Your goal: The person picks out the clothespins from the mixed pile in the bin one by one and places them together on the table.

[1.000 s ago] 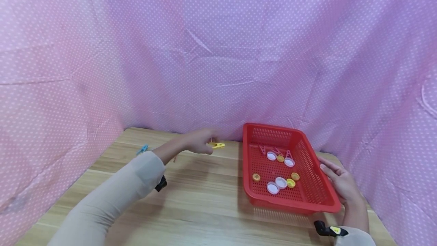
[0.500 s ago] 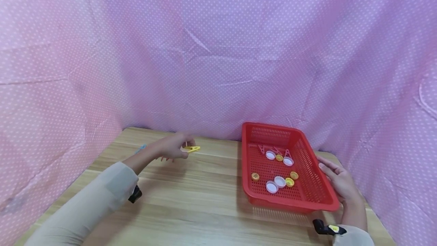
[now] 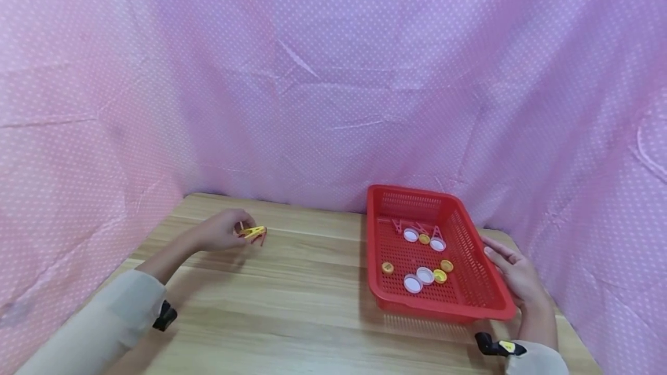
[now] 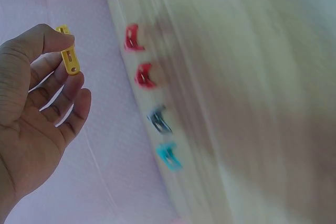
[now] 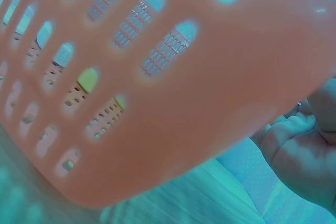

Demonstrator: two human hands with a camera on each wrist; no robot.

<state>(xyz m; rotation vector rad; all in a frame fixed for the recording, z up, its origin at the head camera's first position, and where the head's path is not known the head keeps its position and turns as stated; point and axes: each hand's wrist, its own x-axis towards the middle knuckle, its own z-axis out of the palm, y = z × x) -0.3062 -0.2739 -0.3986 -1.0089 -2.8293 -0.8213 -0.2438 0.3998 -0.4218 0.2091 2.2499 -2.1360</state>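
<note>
My left hand (image 3: pixel 224 231) pinches a yellow clothespin (image 3: pixel 254 231) between thumb and index finger, over the far left of the table. In the left wrist view, that clothespin (image 4: pixel 69 56) stands out from the fingertips while the other fingers curl loosely. A row of clothespins lies on the wood below: a red one (image 4: pixel 133 38), a second red one (image 4: pixel 145 76), a dark grey one (image 4: pixel 159 120) and a teal one (image 4: pixel 169 156). From the head, my hand hides most of that row. My right hand (image 3: pixel 521 279) grips the right rim of a red plastic basket (image 3: pixel 443 308).
Inside the basket lie several white round lids (image 3: pixel 413 283), several yellow caps (image 3: pixel 440 276) and several pinkish-red clothespins (image 3: pixel 436 232). Pink dotted cloth (image 3: pixel 312 103) hangs behind and beside the wooden table (image 3: pixel 292 294).
My left hand has moved left with the yellow clothespin, from mid-table to above the row of clothespins. The right hand stays on the basket.
</note>
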